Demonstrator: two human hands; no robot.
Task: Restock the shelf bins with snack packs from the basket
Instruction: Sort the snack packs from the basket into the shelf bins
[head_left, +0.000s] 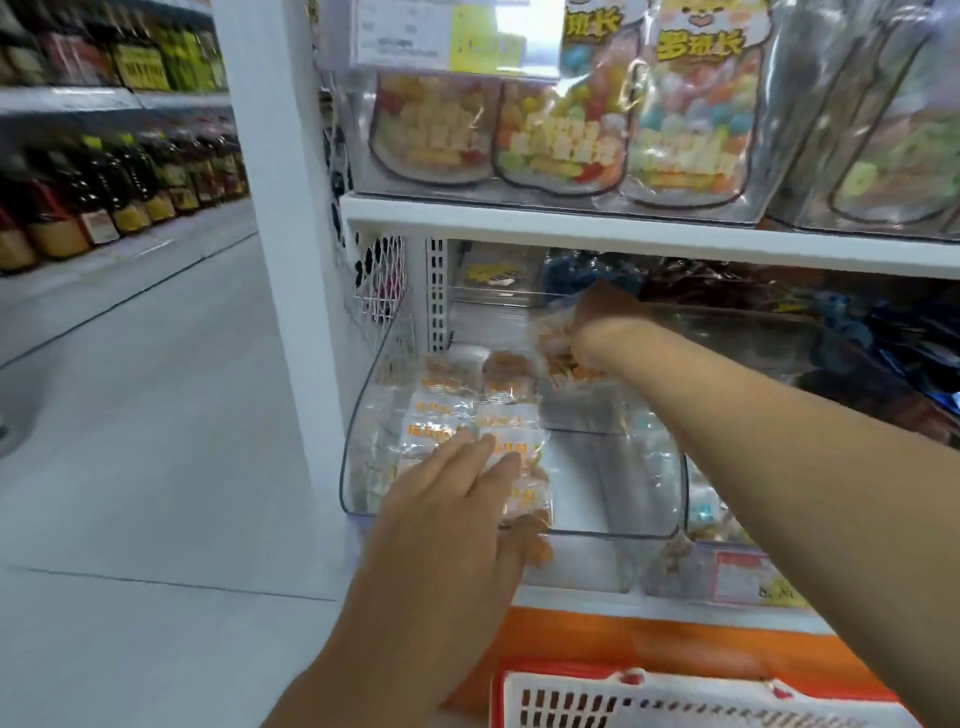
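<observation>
A clear plastic shelf bin (613, 530) on the lower shelf holds several white and orange snack packs (447, 410). My left hand (457, 499) lies at the bin's front left with straight fingers resting on packs (524, 499) at the rim. My right hand (597, 327) reaches deep into the bin at the back and grips a bunch of orange snack packs (556, 353) held above the pile. The red and white basket (675, 699) sits below at the bottom edge; its contents are hidden.
A white shelf board (623, 228) sits just above the bin, with bags of coloured sweets (691, 114) on it. Dark packs (883, 332) fill the bin to the right. A white post (280, 208) stands left; the aisle floor (130, 415) and bottle shelves (104, 197) beyond.
</observation>
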